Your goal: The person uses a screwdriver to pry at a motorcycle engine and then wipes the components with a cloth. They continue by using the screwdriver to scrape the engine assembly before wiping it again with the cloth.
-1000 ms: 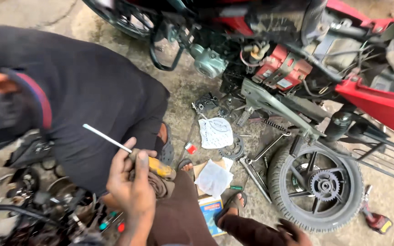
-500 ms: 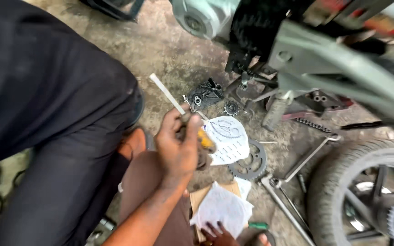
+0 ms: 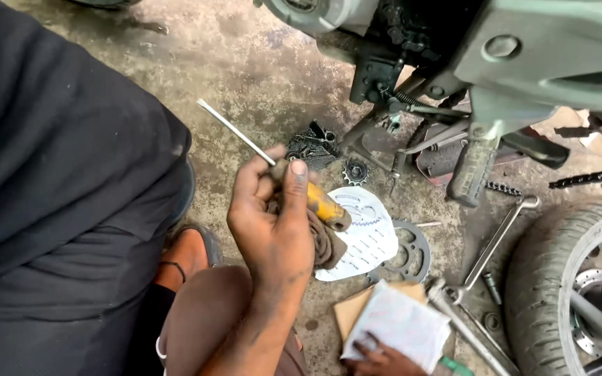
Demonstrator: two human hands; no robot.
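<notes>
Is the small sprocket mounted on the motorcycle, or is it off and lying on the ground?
Off. The small sprocket lies flat on the concrete floor, beside the big sprocket ring, apart from the motorcycle.

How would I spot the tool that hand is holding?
Start at the motorcycle tyre on the right and go left past the flat grey sprocket ring to the raised left hand. It grips a yellow-handled screwdriver, the only tool with a long thin silver shaft pointing up-left.

A hand (image 3: 273, 223) grips a screwdriver (image 3: 273, 161) with a yellow handle, and a brown rag (image 3: 325, 242) too. The other hand (image 3: 377, 356) touches a white paper (image 3: 402, 324) low down. A small gear (image 3: 355, 170) lies on the ground by a tyre (image 3: 548, 278).
</notes>
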